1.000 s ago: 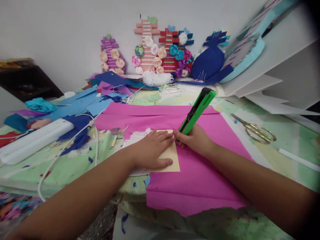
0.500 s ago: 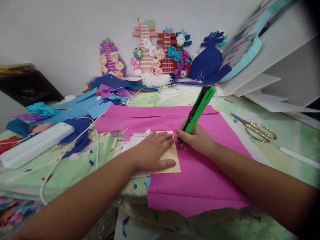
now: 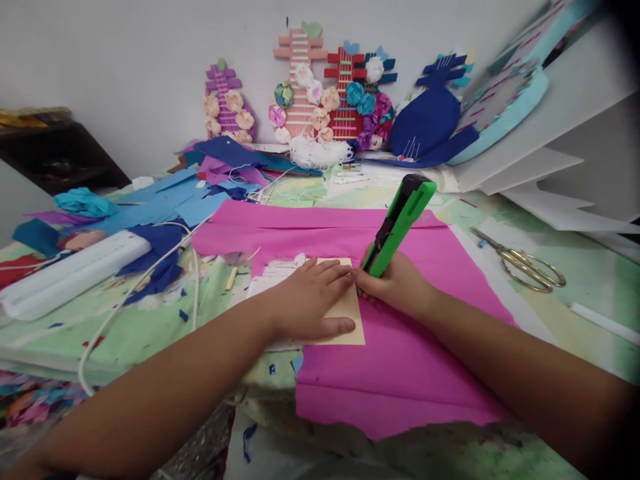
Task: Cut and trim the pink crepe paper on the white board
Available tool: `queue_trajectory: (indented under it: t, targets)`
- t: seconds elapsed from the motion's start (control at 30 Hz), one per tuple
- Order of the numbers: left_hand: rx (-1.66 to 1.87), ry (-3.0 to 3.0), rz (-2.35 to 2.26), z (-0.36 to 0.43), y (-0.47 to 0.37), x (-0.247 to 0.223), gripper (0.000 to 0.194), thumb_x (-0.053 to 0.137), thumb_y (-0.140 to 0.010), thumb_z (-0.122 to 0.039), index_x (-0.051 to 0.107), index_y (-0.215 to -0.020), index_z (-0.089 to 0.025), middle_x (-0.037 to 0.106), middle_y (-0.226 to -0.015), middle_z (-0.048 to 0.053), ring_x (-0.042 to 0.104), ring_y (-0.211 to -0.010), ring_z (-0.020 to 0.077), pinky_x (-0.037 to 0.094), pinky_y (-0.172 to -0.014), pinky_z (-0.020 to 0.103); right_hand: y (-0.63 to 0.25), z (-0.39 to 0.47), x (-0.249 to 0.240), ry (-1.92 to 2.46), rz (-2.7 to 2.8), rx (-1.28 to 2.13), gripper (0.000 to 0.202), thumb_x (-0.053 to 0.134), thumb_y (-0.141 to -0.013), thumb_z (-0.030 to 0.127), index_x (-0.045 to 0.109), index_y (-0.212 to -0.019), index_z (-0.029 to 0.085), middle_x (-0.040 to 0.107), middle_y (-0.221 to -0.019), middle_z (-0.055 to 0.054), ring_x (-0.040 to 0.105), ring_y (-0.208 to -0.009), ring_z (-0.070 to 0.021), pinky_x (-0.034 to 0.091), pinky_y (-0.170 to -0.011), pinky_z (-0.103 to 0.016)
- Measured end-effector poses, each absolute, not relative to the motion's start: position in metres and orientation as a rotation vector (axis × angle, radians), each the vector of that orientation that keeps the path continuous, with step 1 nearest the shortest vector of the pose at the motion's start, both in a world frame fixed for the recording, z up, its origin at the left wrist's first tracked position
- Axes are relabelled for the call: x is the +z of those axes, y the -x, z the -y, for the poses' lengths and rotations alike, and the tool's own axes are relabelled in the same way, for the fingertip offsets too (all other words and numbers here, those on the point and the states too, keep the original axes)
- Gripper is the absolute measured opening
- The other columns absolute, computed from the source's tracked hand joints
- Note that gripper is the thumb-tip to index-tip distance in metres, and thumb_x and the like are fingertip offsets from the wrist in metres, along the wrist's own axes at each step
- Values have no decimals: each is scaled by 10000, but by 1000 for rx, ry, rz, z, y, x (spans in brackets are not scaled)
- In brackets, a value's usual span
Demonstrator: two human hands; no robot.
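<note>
My left hand (image 3: 315,300) lies flat with its fingers stretched over a pale yellow card (image 3: 354,325), pressing it onto a large magenta sheet (image 3: 400,360). A green and black utility knife (image 3: 400,227) is gripped in my right hand (image 3: 397,283), its body tilted up and to the right. The knife's lower end meets the sheet by the card's upper right edge; its blade is hidden by my fingers. White paper (image 3: 267,283) shows beneath the card on the left.
Gold-handled scissors (image 3: 530,263) lie at right beside a white stick (image 3: 603,322). At left are a white power strip (image 3: 75,273), its cord and blue scraps (image 3: 165,197). Flower-decorated lute shapes (image 3: 345,93) lean on the wall. White boards (image 3: 540,167) stand at back right.
The view has shifted slightly, so most background things sit a little farther right. My right hand with the knife has moved slightly along the card's edge. My left hand still presses the card.
</note>
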State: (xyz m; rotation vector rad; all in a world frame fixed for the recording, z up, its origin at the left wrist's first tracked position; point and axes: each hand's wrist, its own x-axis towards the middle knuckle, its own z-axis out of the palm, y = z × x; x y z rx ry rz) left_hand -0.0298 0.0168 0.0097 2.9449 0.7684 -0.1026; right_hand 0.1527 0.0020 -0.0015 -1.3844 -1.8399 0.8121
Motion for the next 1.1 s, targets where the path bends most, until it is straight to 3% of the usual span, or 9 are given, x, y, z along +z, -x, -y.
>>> queue_trajectory:
  t: [0.4, 0.8, 1.1]
  targets:
    - [-137, -2927, -775, -17, 29, 10, 711, 307, -827, -578, 244, -1351, -102, 189, -1415, 141, 147, -1287, 298, 129, -1018, 480, -157, -4, -4, 1363, 1715, 890, 267, 528, -738, 403, 515, -603, 173, 596, -502, -15, 581, -460, -134, 469, -459, -241]
    - [-120, -2916, -778, -17, 30, 11, 722, 309, -821, -588, 239, -1354, -106, 183, -1417, 137, 145, -1289, 291, 125, -1024, 466, -156, 0, 1, 1323, 1674, 995, 212, 526, -740, 351, 510, -617, 179, 575, -492, 5, 552, -432, -118, 465, -440, -235]
    - [-105, -2940, -757, -17, 29, 12, 685, 343, -821, -562, 299, -1327, -102, 241, -1396, 150, 183, -1276, 294, 136, -1021, 464, -153, 1, -1, 1391, 1853, 707, 197, 495, -740, 321, 461, -601, 185, 534, -504, 19, 507, -473, -104, 396, -445, -222]
